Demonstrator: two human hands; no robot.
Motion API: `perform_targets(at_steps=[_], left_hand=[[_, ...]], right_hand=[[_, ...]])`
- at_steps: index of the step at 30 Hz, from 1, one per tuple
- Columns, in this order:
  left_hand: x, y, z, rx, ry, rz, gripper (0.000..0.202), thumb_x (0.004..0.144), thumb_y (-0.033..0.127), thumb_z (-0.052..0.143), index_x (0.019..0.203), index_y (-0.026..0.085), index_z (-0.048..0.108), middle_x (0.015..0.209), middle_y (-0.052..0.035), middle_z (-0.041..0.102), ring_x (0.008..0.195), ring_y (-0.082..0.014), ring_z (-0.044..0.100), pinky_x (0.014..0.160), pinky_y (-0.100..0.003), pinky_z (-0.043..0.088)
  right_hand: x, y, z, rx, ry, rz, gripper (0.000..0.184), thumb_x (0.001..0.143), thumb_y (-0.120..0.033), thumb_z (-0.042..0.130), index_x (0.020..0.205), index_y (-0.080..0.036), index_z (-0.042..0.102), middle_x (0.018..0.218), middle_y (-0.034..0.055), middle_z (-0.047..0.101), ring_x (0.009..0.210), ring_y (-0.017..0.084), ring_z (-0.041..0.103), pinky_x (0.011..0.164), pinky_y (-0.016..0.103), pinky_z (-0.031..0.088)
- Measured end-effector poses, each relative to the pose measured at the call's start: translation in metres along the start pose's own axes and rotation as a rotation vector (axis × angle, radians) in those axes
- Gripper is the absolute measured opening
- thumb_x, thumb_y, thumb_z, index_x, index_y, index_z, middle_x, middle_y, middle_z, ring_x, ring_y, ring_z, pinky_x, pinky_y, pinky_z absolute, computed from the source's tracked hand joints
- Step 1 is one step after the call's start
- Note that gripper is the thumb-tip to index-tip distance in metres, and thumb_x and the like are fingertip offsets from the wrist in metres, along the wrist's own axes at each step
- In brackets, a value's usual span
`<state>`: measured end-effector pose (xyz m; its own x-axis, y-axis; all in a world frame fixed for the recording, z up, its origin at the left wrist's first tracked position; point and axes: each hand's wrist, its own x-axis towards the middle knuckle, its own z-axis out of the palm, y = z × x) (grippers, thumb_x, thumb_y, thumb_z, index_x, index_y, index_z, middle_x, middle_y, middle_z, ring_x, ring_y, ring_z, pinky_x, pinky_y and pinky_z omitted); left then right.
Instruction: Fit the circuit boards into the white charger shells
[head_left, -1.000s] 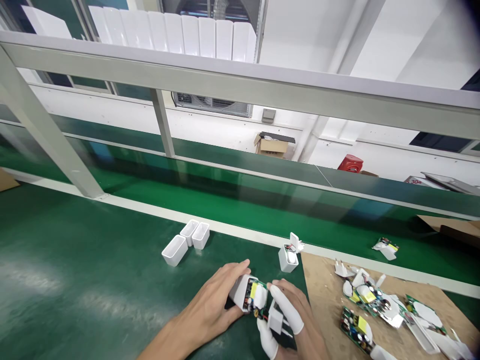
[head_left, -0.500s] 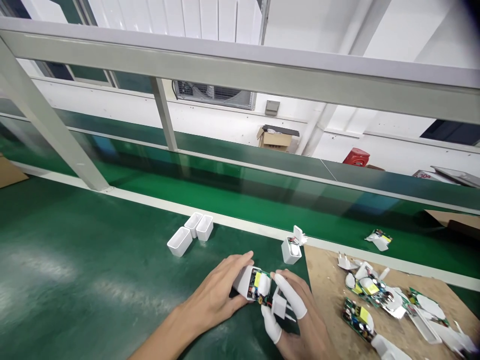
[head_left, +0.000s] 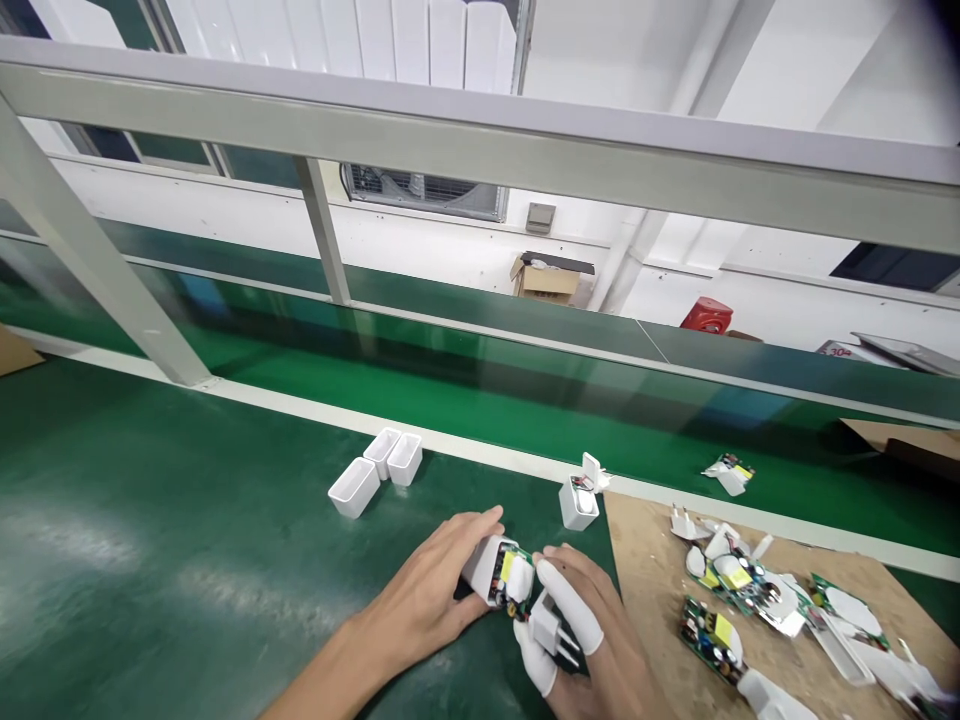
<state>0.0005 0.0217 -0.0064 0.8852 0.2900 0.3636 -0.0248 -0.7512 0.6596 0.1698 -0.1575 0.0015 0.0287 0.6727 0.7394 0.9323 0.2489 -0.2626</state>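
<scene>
My left hand (head_left: pixel 442 575) is closed around a white plastic charger case (head_left: pixel 478 568). A circuit board (head_left: pixel 515 576) with a yellow-wrapped part and a white pad sits partly inside the case's mouth. On its outer end is a white plug cap (head_left: pixel 546 622) with two metal pins. My right hand (head_left: pixel 581 625), with white covers on thumb and forefinger, pinches the board and cap end. Just beyond the hands stands another white case (head_left: pixel 579 503), its board partly inside and its cap tilted up.
Three open white cases (head_left: pixel 355 487) stand together on the green table (head_left: pixel 187 520). Several boards with caps (head_left: pixel 750 580) lie heaped on a brown cardboard sheet (head_left: pixel 645 560) at right. Another board (head_left: pixel 730 474) rests on the green conveyor belt (head_left: pixel 480 410) behind a pale rail.
The circuit board has gone deeper into the case in my left hand. The plug cap has tilted, and the board on the belt has shifted left.
</scene>
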Motion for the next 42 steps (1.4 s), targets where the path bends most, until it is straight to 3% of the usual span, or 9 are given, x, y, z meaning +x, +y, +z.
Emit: perform_targets(at_steps=[12,23,26,29,33,37,42], left_hand=[[-0.002,0.002,0.0,0.008,0.011,-0.037,0.085,0.097,0.016,0.068,0.163,0.039,0.019,0.141,-0.0073,0.062,0.13,-0.0269,0.06,0.111,-0.046,0.053],[-0.001,0.006,0.003,-0.062,0.003,-0.035,0.081,0.098,0.02,0.068,0.16,0.044,0.021,0.145,-0.0051,0.061,0.133,-0.0255,0.061,0.112,-0.043,0.054],[-0.004,0.009,0.003,-0.097,-0.082,-0.097,0.084,0.098,0.022,0.066,0.162,0.048,0.017,0.156,-0.0028,0.055,0.142,-0.0264,0.055,0.118,-0.046,0.05],[-0.006,0.01,0.003,-0.138,-0.153,-0.188,0.088,0.1,0.021,0.059,0.165,0.045,0.006,0.165,-0.0026,0.046,0.15,-0.0266,0.048,0.123,-0.05,0.044],[-0.003,0.012,0.001,-0.195,0.009,-0.229,0.076,0.098,0.031,0.066,0.163,0.034,0.026,0.157,-0.0088,0.055,0.143,-0.0287,0.055,0.122,-0.051,0.045],[0.005,0.018,-0.005,-0.275,0.126,-0.32,0.046,0.109,0.041,0.044,0.154,0.029,0.043,0.141,-0.0084,0.067,0.127,-0.0247,0.066,0.114,-0.047,0.051],[0.012,0.028,-0.011,-0.293,0.146,-0.3,0.04,0.112,0.044,0.034,0.141,0.028,0.057,0.109,-0.0018,0.076,0.095,-0.0197,0.071,0.091,-0.035,0.058]], right_hand=[[-0.011,0.001,0.009,0.06,0.014,0.085,0.079,0.084,0.0,0.057,0.158,-0.02,0.039,0.135,0.0168,0.066,0.135,0.034,0.057,0.103,0.055,0.059],[-0.013,0.007,0.016,0.086,0.019,0.08,0.075,0.088,-0.003,0.056,0.159,-0.018,0.038,0.141,0.0175,0.061,0.14,0.034,0.053,0.108,0.052,0.056],[-0.018,0.013,0.022,0.118,0.02,0.087,0.07,0.092,-0.013,0.06,0.159,-0.02,0.038,0.142,0.0167,0.061,0.138,0.033,0.057,0.111,0.052,0.055],[-0.022,0.017,0.021,0.193,-0.079,0.219,0.077,0.093,-0.031,0.07,0.16,-0.021,0.035,0.148,0.0169,0.058,0.136,0.033,0.06,0.109,0.047,0.057],[-0.017,0.015,0.017,0.233,-0.152,0.334,0.062,0.096,-0.023,0.064,0.154,-0.026,0.042,0.148,0.0124,0.061,0.132,0.026,0.065,0.11,0.039,0.056],[-0.007,0.01,0.018,0.227,-0.118,0.236,0.045,0.097,-0.019,0.064,0.14,-0.027,0.057,0.147,0.0102,0.063,0.134,0.024,0.064,0.113,0.038,0.054],[0.007,0.011,0.024,0.144,-0.171,0.139,0.05,0.099,-0.016,0.062,0.148,-0.026,0.056,0.156,0.0121,0.055,0.142,0.025,0.056,0.116,0.04,0.05]])
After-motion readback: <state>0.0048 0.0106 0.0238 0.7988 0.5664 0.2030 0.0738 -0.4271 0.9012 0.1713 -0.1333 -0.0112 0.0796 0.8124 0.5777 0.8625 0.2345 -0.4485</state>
